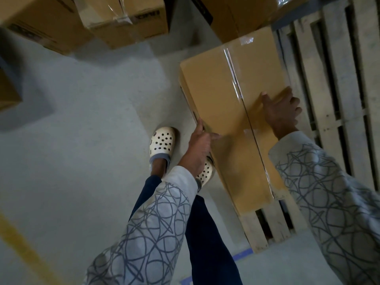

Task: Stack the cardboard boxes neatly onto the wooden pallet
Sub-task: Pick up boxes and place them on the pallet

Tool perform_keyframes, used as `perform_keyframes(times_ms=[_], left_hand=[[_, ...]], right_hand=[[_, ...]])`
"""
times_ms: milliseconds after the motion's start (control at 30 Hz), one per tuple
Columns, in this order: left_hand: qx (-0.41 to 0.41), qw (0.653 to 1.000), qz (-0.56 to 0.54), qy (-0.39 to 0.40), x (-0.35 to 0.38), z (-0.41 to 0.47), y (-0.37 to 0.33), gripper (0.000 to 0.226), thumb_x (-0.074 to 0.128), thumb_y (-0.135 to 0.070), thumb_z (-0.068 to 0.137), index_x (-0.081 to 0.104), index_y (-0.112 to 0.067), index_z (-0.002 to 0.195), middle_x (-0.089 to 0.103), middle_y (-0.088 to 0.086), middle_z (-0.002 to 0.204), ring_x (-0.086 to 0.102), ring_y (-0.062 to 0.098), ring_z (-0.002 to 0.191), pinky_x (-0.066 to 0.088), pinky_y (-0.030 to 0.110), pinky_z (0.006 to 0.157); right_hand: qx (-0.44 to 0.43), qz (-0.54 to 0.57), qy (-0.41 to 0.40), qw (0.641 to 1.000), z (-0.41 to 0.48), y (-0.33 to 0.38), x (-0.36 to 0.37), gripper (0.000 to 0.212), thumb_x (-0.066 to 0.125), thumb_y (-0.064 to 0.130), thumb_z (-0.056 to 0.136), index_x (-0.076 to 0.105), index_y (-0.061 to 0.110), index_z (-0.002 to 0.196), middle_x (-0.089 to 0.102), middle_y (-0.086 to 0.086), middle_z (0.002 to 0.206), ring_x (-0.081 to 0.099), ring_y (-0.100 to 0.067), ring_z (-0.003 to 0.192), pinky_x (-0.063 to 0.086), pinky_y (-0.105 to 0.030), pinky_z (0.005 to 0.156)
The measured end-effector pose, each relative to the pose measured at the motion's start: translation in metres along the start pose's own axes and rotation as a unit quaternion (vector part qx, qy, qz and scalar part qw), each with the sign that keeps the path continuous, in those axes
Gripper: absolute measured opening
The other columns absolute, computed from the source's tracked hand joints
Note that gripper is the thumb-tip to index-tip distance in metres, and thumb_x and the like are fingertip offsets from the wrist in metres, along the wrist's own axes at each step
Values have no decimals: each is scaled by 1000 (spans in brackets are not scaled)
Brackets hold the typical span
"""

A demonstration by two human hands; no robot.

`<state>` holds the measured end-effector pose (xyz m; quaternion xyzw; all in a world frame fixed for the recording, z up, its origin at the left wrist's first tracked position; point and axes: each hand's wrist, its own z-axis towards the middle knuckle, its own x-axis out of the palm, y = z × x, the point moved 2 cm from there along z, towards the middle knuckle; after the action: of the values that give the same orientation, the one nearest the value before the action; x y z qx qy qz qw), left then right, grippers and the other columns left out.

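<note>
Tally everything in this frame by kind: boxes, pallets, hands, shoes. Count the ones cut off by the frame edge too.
Cardboard boxes: 5 (the long box, three top boxes, one left-edge box)
Wooden pallet: 1
Hands: 2 (left hand and right hand, both holding the long box)
White clogs: 2
Total: 10

Your box [226,95] is plain tan-brown, its seam tape [234,75] clear and glossy. The pallet [333,79] is pale, greyish bare wood. Your sleeves [148,233] are off-white with dark grey scribbled loops (both alike), your trousers [207,239] navy, your clogs [161,140] cream with dark holes. The floor [82,140] is light grey, with a yellow line [20,239] and a blue strip [242,255].
</note>
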<state>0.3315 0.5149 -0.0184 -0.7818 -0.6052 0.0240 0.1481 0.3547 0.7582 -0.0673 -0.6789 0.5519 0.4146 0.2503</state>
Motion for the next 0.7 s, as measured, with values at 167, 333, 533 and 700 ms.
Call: perform_keyframes(times_ms=[167,333,533,700], left_hand=[[14,1000,7,-27,1,5,3,80,68,-8,88,39,-41,155,61,-19,128,61,6,112,51,31,93],[44,998,-3,-46,4,12,-1,63,64,-2,87,58,-35,140,70,-15,121,64,2,102,48,26,75],[45,997,-12,-58,9,8,-7,62,61,3,89,56,-29,142,69,-15,115,63,-2,91,47,21,63],[41,998,-8,-51,9,9,-6,60,61,3,90,57,-31,140,67,-21,107,62,0,94,47,23,68]], right_hand=[[-2,15,0,1000,-3,0,0,90,53,66,95,16,21,163,23,-12,164,22,-40,149,23,-63,117],[-2,8,6,1000,-6,0,-1,91,53,67,95,15,22,164,23,-11,165,21,-39,150,21,-63,117],[-6,13,13,1000,-5,-1,-3,89,52,65,96,14,23,164,21,-11,166,20,-39,151,22,-62,117],[-10,16,7,1000,-3,-2,-3,88,53,65,95,16,23,163,23,-11,165,22,-38,150,22,-61,117]])
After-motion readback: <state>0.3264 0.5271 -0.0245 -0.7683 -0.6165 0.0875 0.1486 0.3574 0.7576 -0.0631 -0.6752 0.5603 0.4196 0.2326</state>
